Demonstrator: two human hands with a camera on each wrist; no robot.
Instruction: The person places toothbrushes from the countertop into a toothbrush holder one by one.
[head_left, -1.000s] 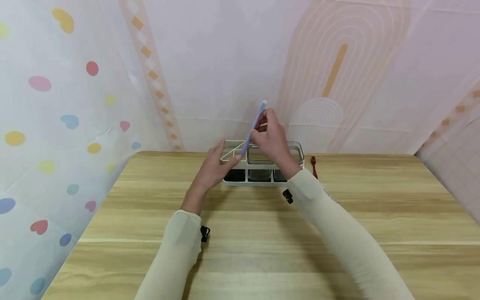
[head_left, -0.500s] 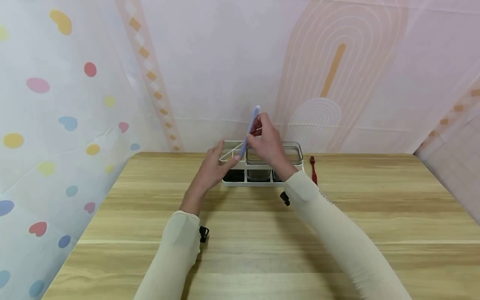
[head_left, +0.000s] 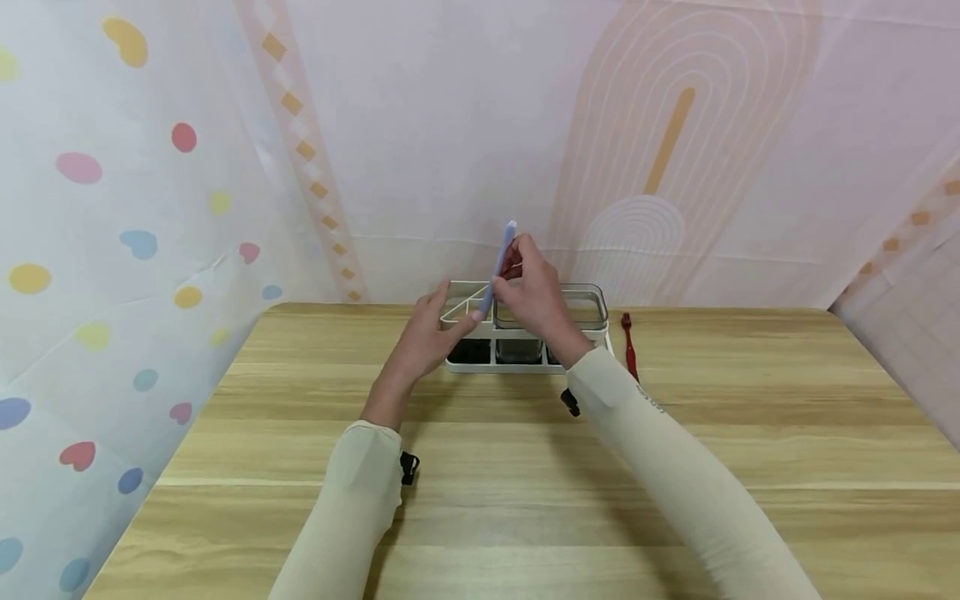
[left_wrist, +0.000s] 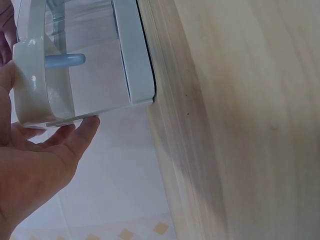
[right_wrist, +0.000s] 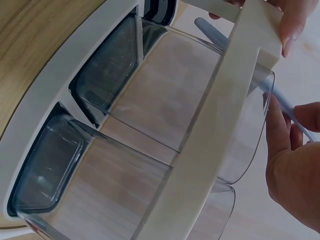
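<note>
- A pale blue stick (head_left: 501,265) is being pinched near its upper part by the fingers of the right hand (head_left: 534,293); its lower end is being lowered into the left-end compartment of a white rack (head_left: 525,361) standing at the far side of the tabletop (head_left: 525,467).
- The left hand (head_left: 420,342) is being held against the left end of the rack with fingers nearly straight, so its grip is wide and nothing is being clasped; in the left wrist view the fingertips (left_wrist: 85,131) are being pressed under the rack's white end wall (left_wrist: 42,95).
- Judged risk: the stick is being held tilted, so its tip could be caught on the white rim or divider and the stick levered out of the light pinch.
- Judged risk: the rack is being steadied only by open fingers; a sideways push from the stick could be sliding it toward the red fork (head_left: 628,343) lying just right of it.
- Against the view one second earlier, the stick is being held lower and more upright, and the right hand is being brought nearer the rack; the left hand is being kept in place.
</note>
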